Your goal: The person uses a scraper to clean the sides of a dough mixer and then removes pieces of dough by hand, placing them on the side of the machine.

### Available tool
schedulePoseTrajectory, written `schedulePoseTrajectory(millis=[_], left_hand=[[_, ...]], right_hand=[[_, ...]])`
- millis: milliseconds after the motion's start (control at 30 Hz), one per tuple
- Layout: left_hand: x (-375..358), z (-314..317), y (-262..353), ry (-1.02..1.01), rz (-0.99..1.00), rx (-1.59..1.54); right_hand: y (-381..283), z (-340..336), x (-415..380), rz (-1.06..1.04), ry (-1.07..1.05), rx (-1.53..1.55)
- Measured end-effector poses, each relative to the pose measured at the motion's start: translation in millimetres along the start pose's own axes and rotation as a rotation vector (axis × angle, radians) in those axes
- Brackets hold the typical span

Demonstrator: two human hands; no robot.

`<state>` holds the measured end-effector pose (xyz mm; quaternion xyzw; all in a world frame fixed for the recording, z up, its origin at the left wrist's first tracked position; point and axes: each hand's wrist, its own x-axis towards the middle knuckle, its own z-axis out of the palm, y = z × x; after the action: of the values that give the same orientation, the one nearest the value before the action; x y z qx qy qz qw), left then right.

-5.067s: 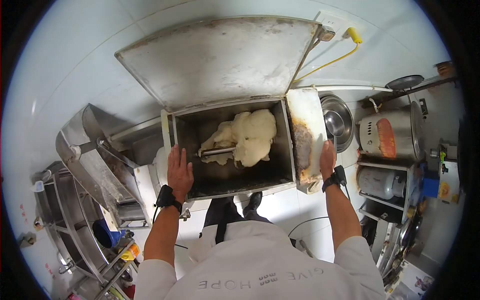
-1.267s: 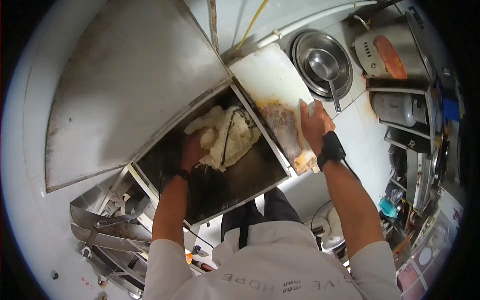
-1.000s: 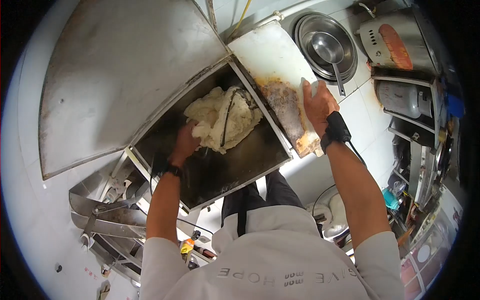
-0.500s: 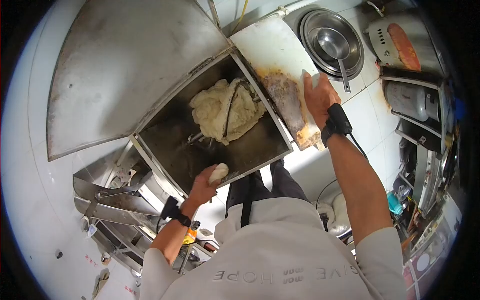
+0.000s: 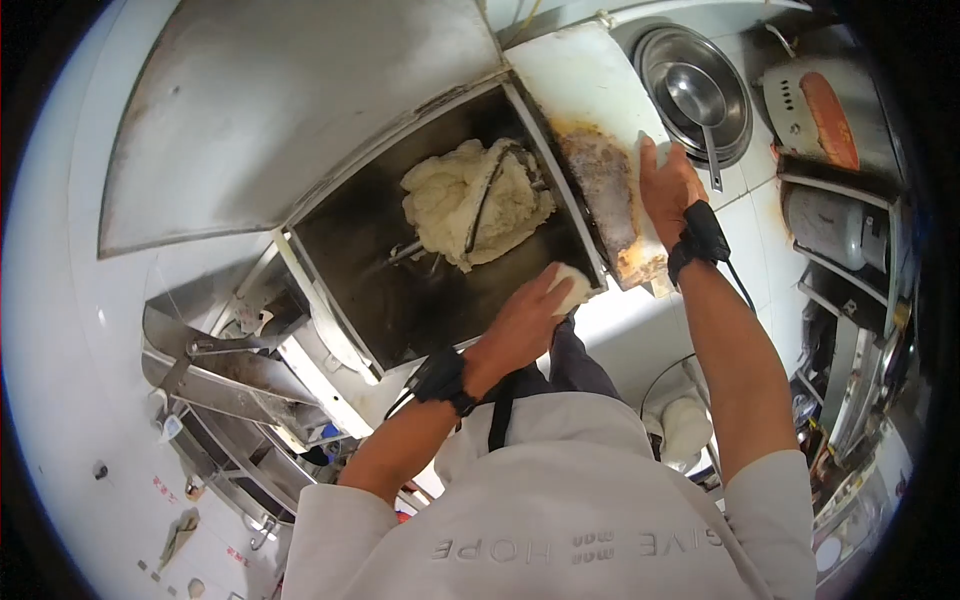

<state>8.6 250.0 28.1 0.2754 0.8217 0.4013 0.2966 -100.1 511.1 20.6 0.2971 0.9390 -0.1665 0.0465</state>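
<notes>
My left hand (image 5: 525, 318) is closed around a small white lump of dough (image 5: 572, 290) at the front right corner of the metal mixer trough (image 5: 345, 290). Inside the trough a big pale dough mass (image 5: 450, 200) hangs around the curved mixing bar (image 5: 486, 200). On the right, my right hand (image 5: 668, 192) rests with fingers apart on the outer edge of the rust-stained white housing (image 5: 590, 80) beside the trough. Nothing shows in that hand.
The wide metal lid (image 5: 290, 110) stands raised behind the trough. Nested steel bowls with a ladle (image 5: 695, 95) sit at the back right, near a large steel pot (image 5: 810, 110). At left is a metal chute-like tray (image 5: 230, 375). A gas cylinder (image 5: 825, 225) stands on the right.
My left hand has swept right along the trough's front with the dough lump, from the left-middle to the right corner. My right hand stays on the housing. The view has shifted slightly.
</notes>
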Motion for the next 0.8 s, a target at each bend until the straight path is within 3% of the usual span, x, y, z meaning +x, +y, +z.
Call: schedulePoseTrajectory(millis=[167,233,300,467,533,600,700,800], left_hand=[[-129,-36,-81,0.067,-0.077,0.169],[-175,-65,-89,0.033,-0.218,0.175],[-201,-71,-95,0.064,-0.227,0.233],[-163,-42,-74,0.140,-0.199,0.268],[-121,-9,-67,0.162,-0.006,0.263],[-67,14,-39,0.228,0.149,0.187],[-3,35,0,0.234,0.206,0.251],[-3,28,11,0.191,0.245,0.324]], right_hand=[[12,17,3,-0.043,0.106,-0.046],[11,16,5,-0.049,0.125,-0.046],[5,8,0,-0.018,0.083,-0.019],[2,0,-1,0.012,-0.019,0.012],[6,8,-1,-0.030,0.079,0.023],[3,4,0,-0.001,0.038,0.005],[3,1,2,0.019,-0.005,-0.016],[3,2,1,0.001,-0.011,-0.006]])
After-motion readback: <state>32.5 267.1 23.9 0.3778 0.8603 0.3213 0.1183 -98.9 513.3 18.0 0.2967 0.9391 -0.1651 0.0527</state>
